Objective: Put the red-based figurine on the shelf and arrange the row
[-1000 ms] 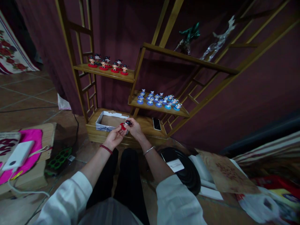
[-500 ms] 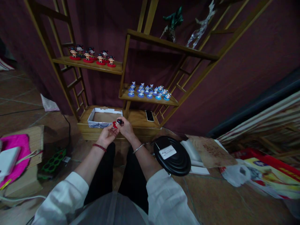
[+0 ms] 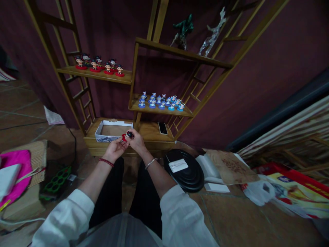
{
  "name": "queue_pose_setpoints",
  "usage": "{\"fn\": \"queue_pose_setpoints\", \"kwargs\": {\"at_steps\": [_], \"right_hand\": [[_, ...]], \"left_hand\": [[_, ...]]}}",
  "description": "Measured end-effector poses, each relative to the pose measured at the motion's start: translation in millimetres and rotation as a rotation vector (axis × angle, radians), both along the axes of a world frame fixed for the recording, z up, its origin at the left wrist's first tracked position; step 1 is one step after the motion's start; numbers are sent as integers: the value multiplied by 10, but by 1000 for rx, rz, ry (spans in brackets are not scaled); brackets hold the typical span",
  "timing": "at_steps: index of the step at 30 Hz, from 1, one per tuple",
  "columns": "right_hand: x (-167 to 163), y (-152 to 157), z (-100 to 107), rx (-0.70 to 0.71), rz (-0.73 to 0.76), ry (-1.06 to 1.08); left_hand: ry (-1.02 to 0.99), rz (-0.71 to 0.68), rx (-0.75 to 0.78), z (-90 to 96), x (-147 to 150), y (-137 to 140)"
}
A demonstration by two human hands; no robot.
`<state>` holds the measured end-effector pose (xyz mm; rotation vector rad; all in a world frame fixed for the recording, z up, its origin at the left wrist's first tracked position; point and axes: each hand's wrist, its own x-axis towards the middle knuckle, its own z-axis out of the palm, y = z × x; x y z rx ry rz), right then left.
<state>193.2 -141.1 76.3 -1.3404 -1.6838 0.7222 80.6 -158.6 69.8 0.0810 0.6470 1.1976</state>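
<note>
Between my two hands is a small figurine [image 3: 127, 136] with a black head and a red base, tilted on its side. My left hand [image 3: 115, 148] pinches the red base with thumb and fingertips. My right hand [image 3: 136, 141] grips the figurine by its dark head. Just behind the hands, a shallow white box [image 3: 108, 139] with a patterned side rests on the bottom shelf. Several red-based figurines [image 3: 94, 65] stand on the left shelf. On the middle shelf are several blue and white figurines [image 3: 159, 102].
A phone [image 3: 162, 128] lies on the bottom shelf. Two statuettes, one green [image 3: 185, 31] and one clear [image 3: 212, 34], occupy the top shelf. To my right sit a round black stool [image 3: 187, 180], a brown bag [image 3: 231, 168] and a colourful box [image 3: 298, 195]. A green tray [image 3: 56, 181] is at left.
My view has shifted slightly, so the shelf's upper part appears lower. Both hands stay on the figurine, which has hardly moved between them.
</note>
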Motion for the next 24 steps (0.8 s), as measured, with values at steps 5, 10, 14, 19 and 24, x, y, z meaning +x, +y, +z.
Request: {"fn": "queue_pose_setpoints", "kwargs": {"at_steps": [5, 10, 14, 19, 24], "right_hand": [[-120, 13, -29, 10, 19, 27], [-223, 15, -14, -8, -3, -3], [-264, 42, -3, 2, -28, -59], [-299, 122, -21, -18, -52, -113], [-320, 169, 12, -41, -47, -119]], "left_hand": [[34, 17, -2, 0, -109, 9], [63, 24, -6, -36, -186, 37], [92, 3, -28, -48, -219, 77], [68, 17, -24, -12, -233, 130], [42, 36, -25, 53, -216, 158]]}}
